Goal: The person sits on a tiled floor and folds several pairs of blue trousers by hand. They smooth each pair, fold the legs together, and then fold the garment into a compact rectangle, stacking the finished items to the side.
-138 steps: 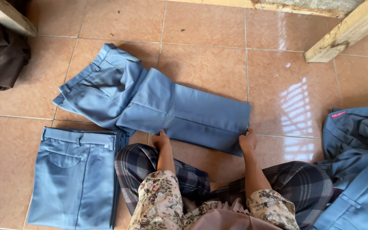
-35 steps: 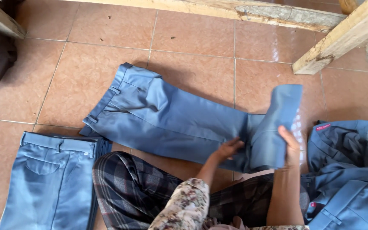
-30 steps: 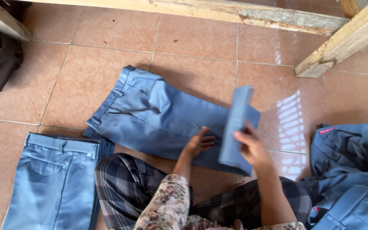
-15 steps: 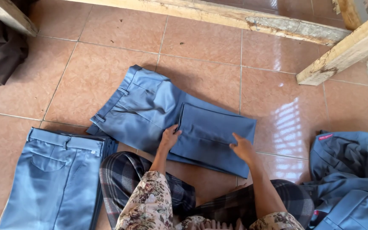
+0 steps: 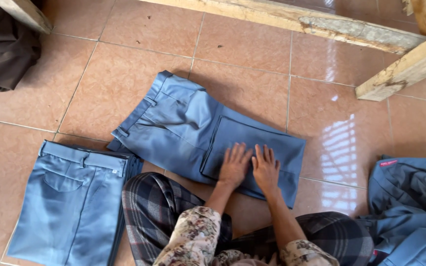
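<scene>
on folded trousers [image 5: 198, 133] — both hands [image 5: 250, 167] flat

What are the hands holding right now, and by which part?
Nothing is gripped: left hand and right hand lie flat on the folded-over leg of the blue trousers.

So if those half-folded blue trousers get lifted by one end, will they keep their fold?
Probably not. The trousers lie limp and flat, so the cloth looks floppy. The folded legs stay down under both hands, and the glossy tiles may let them slide.
</scene>
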